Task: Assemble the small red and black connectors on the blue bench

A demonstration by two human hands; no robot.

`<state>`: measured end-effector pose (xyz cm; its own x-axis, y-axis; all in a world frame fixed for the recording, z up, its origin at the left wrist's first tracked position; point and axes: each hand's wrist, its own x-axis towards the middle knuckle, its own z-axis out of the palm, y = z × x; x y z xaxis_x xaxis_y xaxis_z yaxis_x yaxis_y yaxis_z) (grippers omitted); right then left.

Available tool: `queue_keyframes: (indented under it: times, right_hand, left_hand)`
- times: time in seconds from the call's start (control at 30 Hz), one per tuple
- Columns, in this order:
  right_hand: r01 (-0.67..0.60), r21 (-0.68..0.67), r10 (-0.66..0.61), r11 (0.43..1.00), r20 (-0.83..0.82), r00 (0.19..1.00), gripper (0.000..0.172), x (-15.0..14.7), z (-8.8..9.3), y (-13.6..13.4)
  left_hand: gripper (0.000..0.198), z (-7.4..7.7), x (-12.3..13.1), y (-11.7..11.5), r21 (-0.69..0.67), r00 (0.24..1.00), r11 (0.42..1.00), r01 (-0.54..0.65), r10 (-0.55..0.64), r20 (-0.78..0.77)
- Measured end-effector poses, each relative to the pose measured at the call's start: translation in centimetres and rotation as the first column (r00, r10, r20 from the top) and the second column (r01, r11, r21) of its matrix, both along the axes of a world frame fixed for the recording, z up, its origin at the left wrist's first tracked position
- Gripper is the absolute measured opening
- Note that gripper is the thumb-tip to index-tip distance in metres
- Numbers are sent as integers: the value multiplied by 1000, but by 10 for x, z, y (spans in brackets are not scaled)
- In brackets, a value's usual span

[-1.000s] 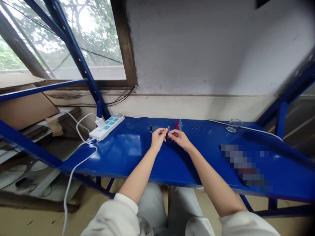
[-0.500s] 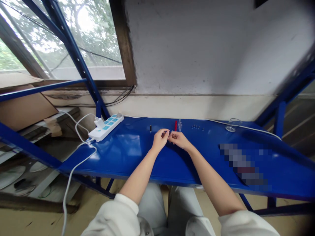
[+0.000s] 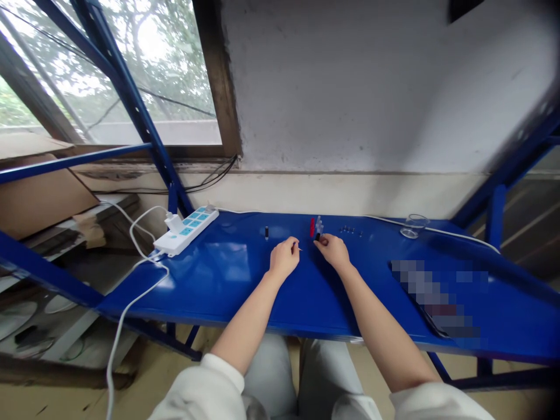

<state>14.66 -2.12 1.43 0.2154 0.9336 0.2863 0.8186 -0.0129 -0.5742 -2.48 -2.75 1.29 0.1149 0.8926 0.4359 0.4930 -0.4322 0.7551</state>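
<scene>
My left hand (image 3: 284,257) is closed in a pinch over the middle of the blue table, and a thin, small piece (image 3: 300,249) pokes out at its fingertips. To its right, my right hand (image 3: 335,251) pinches a small black piece (image 3: 317,237). Just beyond those fingers stand a red stick-like piece (image 3: 312,226) and some clear plastic pieces (image 3: 319,223). A short black cylinder with a pale lower end (image 3: 266,232) stands upright beyond my left hand. Several tiny dark parts (image 3: 349,229) lie in a row further right.
A white power strip (image 3: 186,232) with a plugged-in adapter lies at the table's left, its cord hanging over the edge. A clear cup (image 3: 410,231) stands at the back right. A blurred-out dark flat object (image 3: 431,309) lies front right. Blue frame posts (image 3: 495,216) flank the table (image 3: 236,291).
My hands were together at the fingertips and are now apart. The right hand has moved slightly right, with a black piece now showing at its fingers; the left hand has dropped a little nearer.
</scene>
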Motion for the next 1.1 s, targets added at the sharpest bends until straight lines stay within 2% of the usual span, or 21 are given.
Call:
queue_keyframes:
  times: [0.2,0.37,0.5,0.7,0.9,1.1]
  right_hand:
    - [11,5,-11,1000,24,1000,16,-9,-4,6]
    - [-7,-33,9,999,55,998,14,-10,-8,13]
    - [18,-48,-15,999,66,998,13,-9,-11,17]
    - [24,-62,-20,998,73,997,16,-9,-13,20]
    - [-1,-81,5,997,55,998,17,-3,-7,19]
    - [48,-126,-45,991,22,999,19,8,-4,17]
  left_hand:
    - [12,2,1,-1,22,996,1000,-11,13,-88]
    - [17,5,2,-4,4,971,1000,-23,23,-236]
    - [20,6,1,-5,-9,957,1000,-23,20,-288]
    - [20,6,1,-4,4,953,1000,-19,20,-303]
    - [20,5,1,-4,8,959,1000,-19,21,-282]
    - [19,5,2,-3,19,978,1000,0,4,-208]
